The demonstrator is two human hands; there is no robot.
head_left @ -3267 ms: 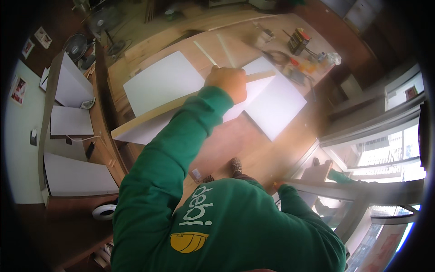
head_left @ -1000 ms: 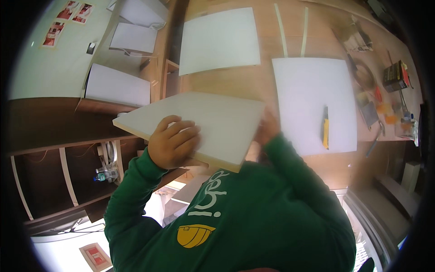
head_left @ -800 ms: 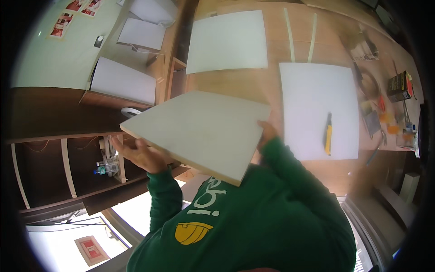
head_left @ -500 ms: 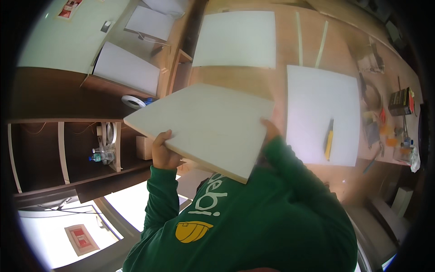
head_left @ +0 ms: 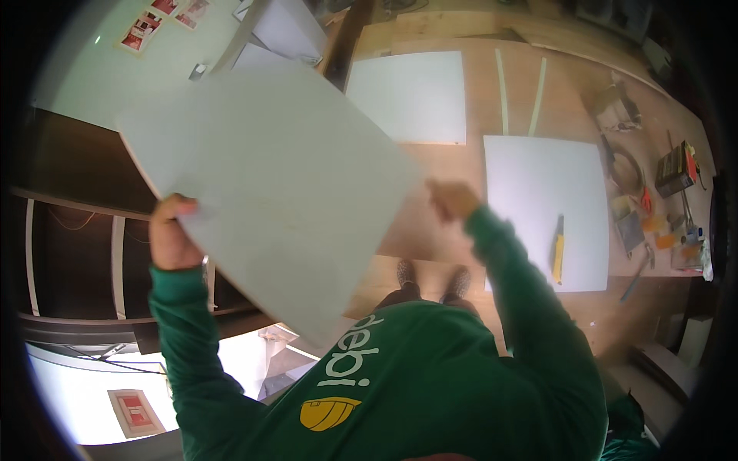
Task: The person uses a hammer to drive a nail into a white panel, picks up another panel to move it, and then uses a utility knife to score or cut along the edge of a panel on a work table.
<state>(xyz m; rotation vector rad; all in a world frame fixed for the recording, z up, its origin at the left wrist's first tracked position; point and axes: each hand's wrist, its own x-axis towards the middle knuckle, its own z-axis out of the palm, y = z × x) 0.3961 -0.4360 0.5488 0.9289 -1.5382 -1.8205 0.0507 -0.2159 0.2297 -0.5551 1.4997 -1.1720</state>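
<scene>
My left hand (head_left: 177, 234) grips the near left edge of a large white board (head_left: 284, 184), its thumb lying on the top face. The board is held tilted in the air and blurred by motion. Just off its right corner is my right hand (head_left: 455, 201), fingers partly curled and smeared; no board edge shows inside them. Below and to the right, a second white board (head_left: 538, 230) lies flat on the wooden worktable (head_left: 430, 203). A yellow utility knife (head_left: 558, 253) rests on it.
Another white panel (head_left: 423, 96) lies at the table's far side, beside two pale strips (head_left: 503, 92). At the right are a dark box (head_left: 676, 169), red-handled scissors (head_left: 646, 201) and small bottles. An open dark cabinet (head_left: 77, 253) stands on the left.
The held board has swung left and up, more tilted, with my left hand. My right hand has come off its right edge. My feet now show below.
</scene>
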